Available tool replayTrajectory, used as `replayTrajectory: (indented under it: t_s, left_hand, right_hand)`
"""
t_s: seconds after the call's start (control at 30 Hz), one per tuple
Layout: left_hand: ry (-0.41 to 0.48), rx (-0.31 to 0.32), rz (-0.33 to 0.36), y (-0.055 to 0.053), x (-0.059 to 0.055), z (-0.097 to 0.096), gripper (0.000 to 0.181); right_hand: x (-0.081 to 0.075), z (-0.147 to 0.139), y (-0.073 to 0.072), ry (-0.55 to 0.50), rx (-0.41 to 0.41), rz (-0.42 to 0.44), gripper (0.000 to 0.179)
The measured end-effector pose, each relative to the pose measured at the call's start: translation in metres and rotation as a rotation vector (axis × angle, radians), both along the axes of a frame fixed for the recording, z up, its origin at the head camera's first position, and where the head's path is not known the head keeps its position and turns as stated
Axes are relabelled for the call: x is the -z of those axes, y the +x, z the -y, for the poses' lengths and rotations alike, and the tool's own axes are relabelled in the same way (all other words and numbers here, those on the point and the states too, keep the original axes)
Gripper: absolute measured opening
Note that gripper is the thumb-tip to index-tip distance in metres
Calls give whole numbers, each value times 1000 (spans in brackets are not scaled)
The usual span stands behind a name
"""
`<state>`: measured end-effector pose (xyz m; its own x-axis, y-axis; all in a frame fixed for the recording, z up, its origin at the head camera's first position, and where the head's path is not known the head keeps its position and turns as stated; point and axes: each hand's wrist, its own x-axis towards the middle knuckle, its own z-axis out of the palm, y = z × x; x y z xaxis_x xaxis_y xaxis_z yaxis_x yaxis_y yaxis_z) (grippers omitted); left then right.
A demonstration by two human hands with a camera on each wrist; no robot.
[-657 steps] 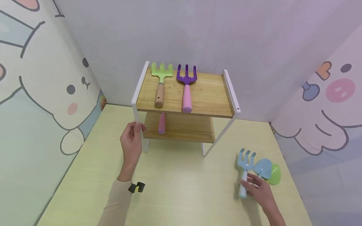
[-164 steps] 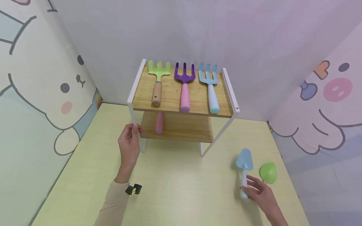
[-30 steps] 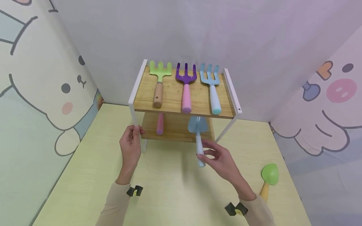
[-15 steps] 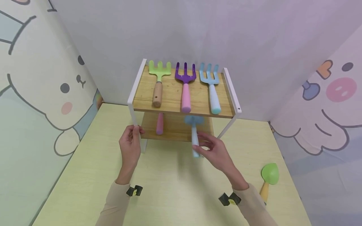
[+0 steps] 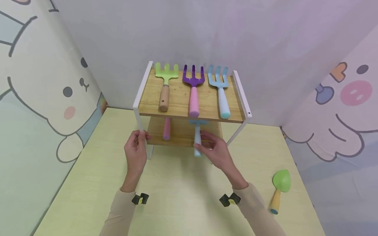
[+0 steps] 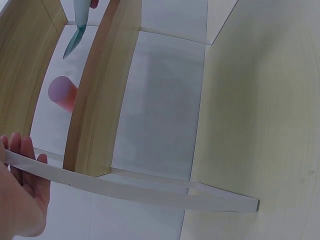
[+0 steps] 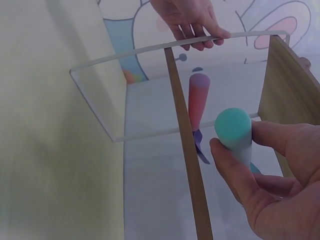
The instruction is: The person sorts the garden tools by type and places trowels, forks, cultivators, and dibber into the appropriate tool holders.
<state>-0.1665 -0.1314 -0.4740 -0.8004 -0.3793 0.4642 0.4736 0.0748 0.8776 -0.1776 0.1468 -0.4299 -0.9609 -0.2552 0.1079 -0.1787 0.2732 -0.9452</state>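
Observation:
My right hand [image 5: 217, 152] pinches the handle of a light blue trowel [image 5: 197, 136] between thumb and fingers. The trowel's blade reaches in under the top board, over the lower board [image 5: 183, 139] of a small rack. Its teal handle end [image 7: 233, 125] faces the right wrist camera. My left hand [image 5: 136, 149] holds the rack's white front left post [image 6: 125, 189]. A pink-handled tool [image 5: 166, 129] lies on the lower board; its purple head [image 7: 199, 146] shows in the right wrist view but is hidden from the head view.
On the top board [image 5: 178, 105] lie a green hand fork [image 5: 164, 96], a purple one with a pink handle [image 5: 194, 100] and a light blue one [image 5: 223, 101]. A green trowel [image 5: 282, 182] with a yellow handle rests on the table [image 5: 168, 203] at right.
The light blue fork went from my right hand onto the top board. Then my right hand took the blue trowel from the table's right side and slid it inward over the lower board.

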Motion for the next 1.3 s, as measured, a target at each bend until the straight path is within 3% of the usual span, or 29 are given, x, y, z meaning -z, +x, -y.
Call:
replayTrajectory:
  t_s: [0.27, 0.6, 0.93, 1.3]
  left_hand:
    - [5, -1, 3, 0, 2, 0, 26]
    - [-4, 0, 0, -1, 3, 1, 26]
    - [2, 1, 13, 0, 4, 1, 26]
    - [1, 4, 4, -1, 4, 0, 26]
  right_hand:
    - [2, 10, -13, -19, 36, 11, 49]
    - [2, 19, -26, 37, 81, 58, 50]
    - [3, 28, -38, 101, 70, 90, 54]
    - [-1, 33, -49, 96, 40, 129, 56]
